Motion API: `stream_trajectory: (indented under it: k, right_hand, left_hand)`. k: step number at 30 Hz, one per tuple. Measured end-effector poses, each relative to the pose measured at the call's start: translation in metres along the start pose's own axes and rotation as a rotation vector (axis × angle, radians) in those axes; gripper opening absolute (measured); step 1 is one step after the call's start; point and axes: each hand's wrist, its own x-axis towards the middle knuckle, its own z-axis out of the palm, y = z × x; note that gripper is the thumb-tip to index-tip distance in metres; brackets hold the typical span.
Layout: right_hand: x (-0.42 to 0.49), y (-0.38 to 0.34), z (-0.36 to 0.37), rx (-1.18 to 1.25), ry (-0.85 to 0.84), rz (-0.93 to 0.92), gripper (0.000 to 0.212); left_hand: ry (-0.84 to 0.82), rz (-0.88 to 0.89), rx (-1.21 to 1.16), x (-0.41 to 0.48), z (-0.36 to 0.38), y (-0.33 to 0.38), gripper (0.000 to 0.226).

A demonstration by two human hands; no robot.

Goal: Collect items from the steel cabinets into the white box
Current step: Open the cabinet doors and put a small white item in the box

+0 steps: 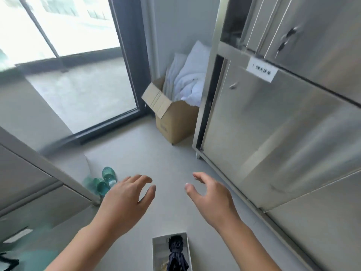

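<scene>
The white box (158, 251) lies open on the floor near the steel cabinet (273, 124), holding a dark folded umbrella (176, 255)

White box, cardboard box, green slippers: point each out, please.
white box (159, 249): head view, bare left inside.
cardboard box (176, 124): head view, front wall.
green slippers (100, 186): head view, nearer slipper's top.

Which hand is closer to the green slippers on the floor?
Left. The left hand hovers just right of the green slippers, nearly overlapping them in view; the right hand is farther right, toward the steel cabinet.
</scene>
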Motion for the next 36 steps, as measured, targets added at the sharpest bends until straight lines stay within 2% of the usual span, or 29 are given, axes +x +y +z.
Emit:
stream_trajectory:
  k: [3, 7, 11, 14, 19, 24, 31, 36]
  right_hand:
    - [-0.023, -0.065, -0.076, 0.007, 0.080, -0.095, 0.052]
    - [-0.059, -0.131, -0.157, 0.007, 0.198, -0.213, 0.051]
    - [-0.080, -0.166, -0.205, 0.004, 0.295, -0.292, 0.047]
    - [-0.082, -0.181, -0.222, 0.040, 0.327, -0.317, 0.045]
    - [-0.071, -0.201, -0.233, 0.053, 0.355, -0.327, 0.048]
    - [-0.036, -0.222, -0.234, 0.031, 0.394, -0.317, 0.042]
    - [0.049, -0.265, -0.185, 0.085, 0.428, -0.218, 0.043]
    - [0.095, -0.294, -0.161, 0.112, 0.482, -0.135, 0.040]
  left_hand:
    - [0.100, 0.040, 0.008, -0.005, -0.087, 0.039, 0.064]
    - [0.240, 0.092, 0.003, -0.018, -0.174, 0.078, 0.057]
    - [0.365, 0.156, -0.054, -0.031, -0.227, 0.109, 0.049]
    - [0.396, 0.181, -0.070, -0.028, -0.246, 0.122, 0.045]
    - [0.405, 0.208, -0.117, -0.005, -0.269, 0.128, 0.037]
    - [0.404, 0.243, -0.142, 0.043, -0.291, 0.116, 0.041]
    - [0.345, 0.286, -0.156, 0.119, -0.301, 0.037, 0.036]
    - [0.261, 0.362, -0.141, 0.180, -0.311, -0.011, 0.046]
